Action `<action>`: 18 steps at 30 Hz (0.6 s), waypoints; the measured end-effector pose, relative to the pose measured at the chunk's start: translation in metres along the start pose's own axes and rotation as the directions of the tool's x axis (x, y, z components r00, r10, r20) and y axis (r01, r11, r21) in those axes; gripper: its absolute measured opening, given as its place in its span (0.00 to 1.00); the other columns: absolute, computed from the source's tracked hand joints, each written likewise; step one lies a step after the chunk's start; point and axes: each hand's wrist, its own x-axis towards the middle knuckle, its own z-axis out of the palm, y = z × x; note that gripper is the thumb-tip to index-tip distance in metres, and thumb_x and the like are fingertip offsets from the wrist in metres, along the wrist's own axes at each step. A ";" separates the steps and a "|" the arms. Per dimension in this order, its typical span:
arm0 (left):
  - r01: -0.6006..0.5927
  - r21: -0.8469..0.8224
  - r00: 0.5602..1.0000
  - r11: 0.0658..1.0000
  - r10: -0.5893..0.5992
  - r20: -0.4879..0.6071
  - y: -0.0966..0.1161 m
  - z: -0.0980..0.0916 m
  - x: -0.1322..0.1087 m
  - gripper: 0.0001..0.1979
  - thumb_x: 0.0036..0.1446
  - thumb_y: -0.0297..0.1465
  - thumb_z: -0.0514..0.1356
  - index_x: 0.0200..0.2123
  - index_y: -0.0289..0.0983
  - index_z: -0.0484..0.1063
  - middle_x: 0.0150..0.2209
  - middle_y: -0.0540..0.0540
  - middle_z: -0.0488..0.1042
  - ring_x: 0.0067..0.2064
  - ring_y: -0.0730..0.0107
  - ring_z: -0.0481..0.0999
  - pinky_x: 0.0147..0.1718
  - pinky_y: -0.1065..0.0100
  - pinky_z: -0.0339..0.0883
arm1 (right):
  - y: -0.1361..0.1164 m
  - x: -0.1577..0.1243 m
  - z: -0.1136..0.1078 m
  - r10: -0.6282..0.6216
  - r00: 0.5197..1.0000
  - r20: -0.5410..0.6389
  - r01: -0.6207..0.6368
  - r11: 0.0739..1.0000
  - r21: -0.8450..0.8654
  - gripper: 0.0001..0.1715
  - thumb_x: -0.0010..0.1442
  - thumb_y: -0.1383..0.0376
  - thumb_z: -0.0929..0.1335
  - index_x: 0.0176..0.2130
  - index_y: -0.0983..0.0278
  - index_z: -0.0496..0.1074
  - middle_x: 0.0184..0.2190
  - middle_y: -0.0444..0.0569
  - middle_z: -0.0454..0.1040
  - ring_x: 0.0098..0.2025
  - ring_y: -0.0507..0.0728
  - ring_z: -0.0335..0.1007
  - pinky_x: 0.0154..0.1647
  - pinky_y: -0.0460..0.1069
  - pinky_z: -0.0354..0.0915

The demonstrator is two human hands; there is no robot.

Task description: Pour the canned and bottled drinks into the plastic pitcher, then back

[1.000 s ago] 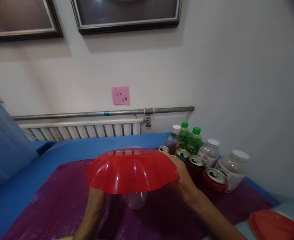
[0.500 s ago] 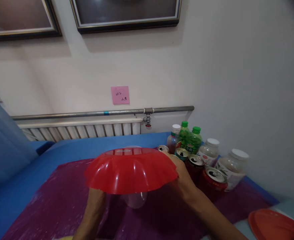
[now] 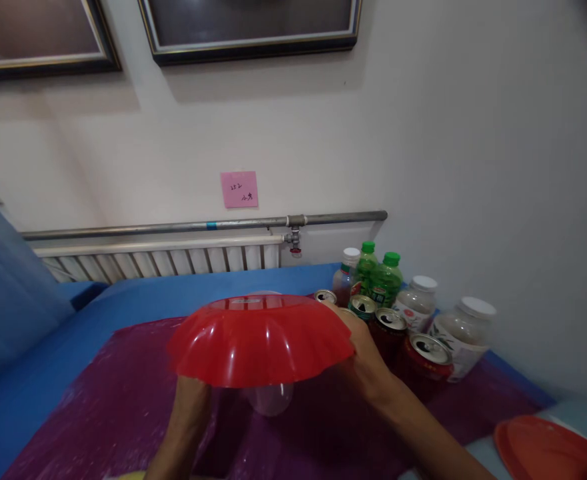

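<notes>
A glossy red plastic bowl (image 3: pixel 260 343) with a fluted rim is turned upside down in front of me. My left hand (image 3: pixel 194 390) reaches under its near left edge, its fingers hidden by the bowl. On the right side, my right hand (image 3: pixel 359 340) grips the rim, with most of its fingers out of sight behind it. Below the bowl shows the rounded part of a clear container (image 3: pixel 272 401); whether the two touch, I cannot tell. Just beyond my right hand stand several drink cans, including an opened dark can (image 3: pixel 389 327) and a red can (image 3: pixel 429 357).
Green-capped bottles (image 3: pixel 387 279), a white-capped bottle (image 3: pixel 346 277) and clear jars with white lids (image 3: pixel 466 330) stand behind the cans. A purple sheet (image 3: pixel 103 400) covers the blue surface (image 3: pixel 168 291). A red lid-like object (image 3: pixel 548 447) lies at lower right. A radiator (image 3: pixel 173 259) lines the wall.
</notes>
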 end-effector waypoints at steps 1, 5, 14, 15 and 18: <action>0.004 0.005 1.000 1.000 -0.004 0.005 -0.001 -0.001 0.000 0.13 0.46 0.41 0.64 0.33 0.41 0.75 0.30 0.46 0.75 0.39 0.59 0.74 0.35 0.62 0.69 | -0.001 0.000 0.000 -0.006 1.000 -0.005 0.006 1.000 0.012 0.18 0.64 0.55 0.60 0.26 0.60 0.59 0.24 0.43 0.64 0.27 0.53 0.58 0.25 0.46 0.58; 0.042 0.023 0.998 0.999 -0.043 0.039 -0.001 -0.002 -0.006 0.14 0.47 0.44 0.64 0.27 0.39 0.74 0.25 0.47 0.72 0.32 0.63 0.72 0.30 0.65 0.67 | -0.009 0.003 -0.003 -0.083 0.997 -0.009 0.083 0.991 0.103 0.17 0.63 0.56 0.61 0.25 0.60 0.59 0.23 0.42 0.63 0.26 0.52 0.57 0.25 0.46 0.58; 0.137 0.011 0.986 0.990 -0.138 0.093 0.008 0.001 -0.014 0.18 0.45 0.47 0.65 0.27 0.37 0.73 0.23 0.49 0.72 0.27 0.68 0.69 0.27 0.69 0.63 | -0.018 0.004 -0.006 -0.041 0.998 -0.049 0.046 0.995 0.094 0.18 0.64 0.55 0.59 0.26 0.60 0.62 0.24 0.44 0.66 0.25 0.53 0.59 0.25 0.47 0.60; 0.142 0.007 0.986 0.990 -0.142 0.083 0.008 0.001 -0.014 0.18 0.44 0.47 0.65 0.27 0.37 0.74 0.23 0.49 0.72 0.27 0.67 0.69 0.27 0.69 0.64 | -0.019 0.004 -0.006 -0.051 0.998 -0.037 0.054 0.994 0.090 0.19 0.64 0.55 0.59 0.25 0.60 0.61 0.23 0.44 0.65 0.25 0.53 0.58 0.25 0.47 0.59; 0.133 -0.012 0.987 0.991 -0.131 0.090 0.009 0.001 -0.015 0.19 0.43 0.47 0.66 0.28 0.37 0.74 0.23 0.49 0.72 0.27 0.67 0.70 0.28 0.68 0.64 | -0.021 0.004 -0.007 -0.068 0.997 -0.037 0.071 0.993 0.095 0.21 0.65 0.53 0.58 0.24 0.60 0.59 0.22 0.43 0.62 0.25 0.53 0.58 0.25 0.47 0.59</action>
